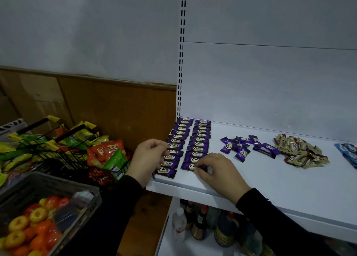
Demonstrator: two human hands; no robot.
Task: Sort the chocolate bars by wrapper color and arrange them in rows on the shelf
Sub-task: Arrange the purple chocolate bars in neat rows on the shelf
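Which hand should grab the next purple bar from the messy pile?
Probably the right hand: it lies nearer the loose purple pile, while the left hand sits at the far left row.

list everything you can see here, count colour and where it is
purple bar rows: two, purple, shelf's left end
loose purple bars: a small heap, purple, mid shelf
gold bars: one heap, gold, right of the purple heap
blue bars: a few, blue, right edge
shelf: one, white
bottles: several, dark, lower shelf
wire basket: one, black, snack bags inside, left
crate: one, grey, red and yellow fruit, bottom left
left hand: fingers on left row
right hand: fingers pinch right row's front bar
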